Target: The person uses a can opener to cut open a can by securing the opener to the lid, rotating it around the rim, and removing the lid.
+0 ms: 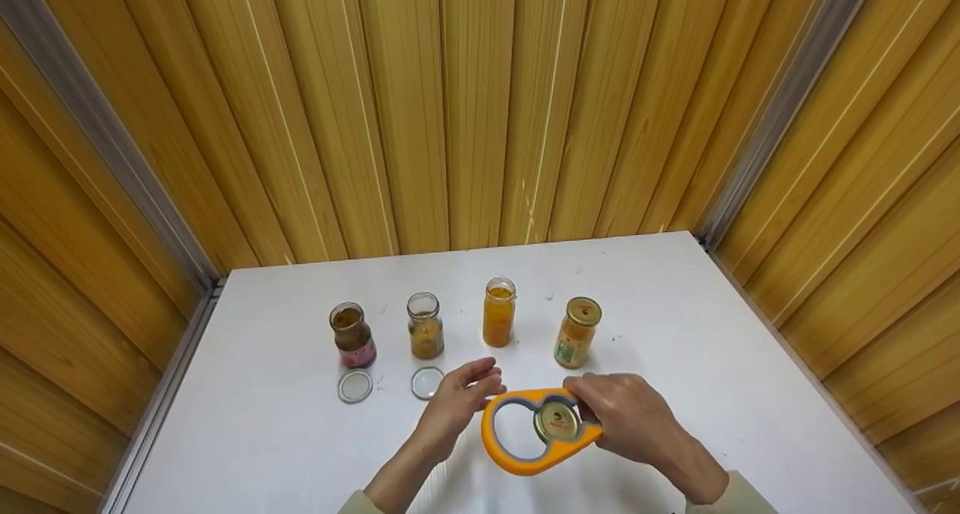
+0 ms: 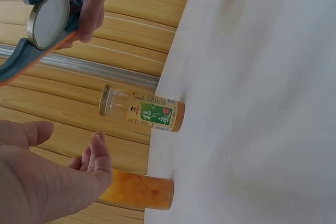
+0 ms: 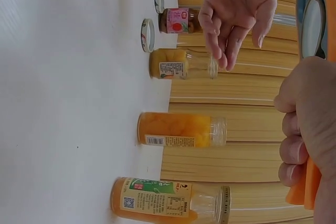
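Note:
My right hand [image 1: 630,418] grips the handles of an orange and grey jar opener [image 1: 559,452], raised above the table's near part. A gold jar lid [image 1: 557,422] sits within the opener's smaller opening; its pale underside shows in the left wrist view. Just left of the opener is my left hand [image 1: 452,409], fingers loosely bent, with nothing in them. Beyond the hands stands an uncapped jar of orange fruit [image 1: 499,325]. To its right, a labelled jar [image 1: 576,338] has its gold lid on.
Further left stand an uncapped jar with yellow contents [image 1: 427,335] and an uncapped dark jar with a pink label [image 1: 354,339]. One loose lid [image 1: 428,383] lies before the yellow jar, another lid [image 1: 355,386] before the dark one. Wood-patterned walls [image 1: 480,124] enclose the white table [image 1: 262,424].

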The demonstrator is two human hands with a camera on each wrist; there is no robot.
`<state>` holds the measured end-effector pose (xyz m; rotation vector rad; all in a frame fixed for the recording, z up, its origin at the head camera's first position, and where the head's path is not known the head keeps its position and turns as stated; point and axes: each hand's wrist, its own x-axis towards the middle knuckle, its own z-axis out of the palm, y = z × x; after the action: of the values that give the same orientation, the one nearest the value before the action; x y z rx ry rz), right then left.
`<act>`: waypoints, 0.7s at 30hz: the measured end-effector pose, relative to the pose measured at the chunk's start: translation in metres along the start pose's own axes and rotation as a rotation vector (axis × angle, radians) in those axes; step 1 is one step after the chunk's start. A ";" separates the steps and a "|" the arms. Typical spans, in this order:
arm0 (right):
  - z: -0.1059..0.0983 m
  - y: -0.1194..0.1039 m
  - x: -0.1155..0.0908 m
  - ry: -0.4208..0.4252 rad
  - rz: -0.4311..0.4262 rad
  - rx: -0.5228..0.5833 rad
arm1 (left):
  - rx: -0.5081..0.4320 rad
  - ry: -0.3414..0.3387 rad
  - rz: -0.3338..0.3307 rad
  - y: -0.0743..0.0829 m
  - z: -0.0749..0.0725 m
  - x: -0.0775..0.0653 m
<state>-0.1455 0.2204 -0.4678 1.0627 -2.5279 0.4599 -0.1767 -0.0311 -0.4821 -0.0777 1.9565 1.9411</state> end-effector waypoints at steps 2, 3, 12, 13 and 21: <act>-0.001 -0.001 0.001 -0.003 0.000 0.005 | -0.008 -0.036 -0.014 0.000 0.000 -0.007; -0.001 -0.002 0.001 -0.005 0.001 0.009 | -0.025 -0.059 -0.017 0.000 0.000 -0.010; -0.006 -0.009 0.004 -0.030 0.023 0.012 | -0.134 -0.213 -0.060 -0.004 0.002 -0.034; -0.006 -0.010 0.004 -0.029 0.026 0.014 | -0.142 -0.225 -0.056 -0.004 0.003 -0.037; -0.003 -0.013 0.006 -0.003 0.001 -0.001 | -0.211 -0.342 -0.038 -0.007 0.002 -0.048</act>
<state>-0.1389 0.2095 -0.4607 1.0620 -2.5317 0.4569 -0.1300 -0.0399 -0.4741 0.1506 1.5200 1.9783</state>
